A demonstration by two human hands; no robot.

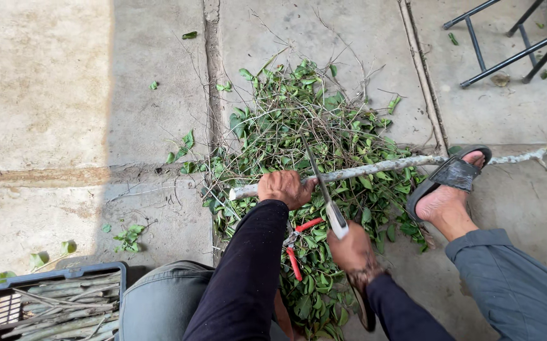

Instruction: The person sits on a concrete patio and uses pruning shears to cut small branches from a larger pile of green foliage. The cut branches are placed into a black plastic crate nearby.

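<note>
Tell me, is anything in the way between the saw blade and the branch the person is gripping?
Nothing visible. The saw blade lies straight across the pale branch, just beside the left hand gripping it. The right hand holds the saw handle; leaves lie underneath.

You have one long pale branch [374,168] lying across one heap of cut leaves and twigs [311,132]. Above the branch you hold one hand saw [324,196]; just below it lies one pair of red-handled pruners [295,243]. One sandalled foot [447,189] pins the branch, and far below-left of it sits one crate of cut sticks [52,306]
</note>
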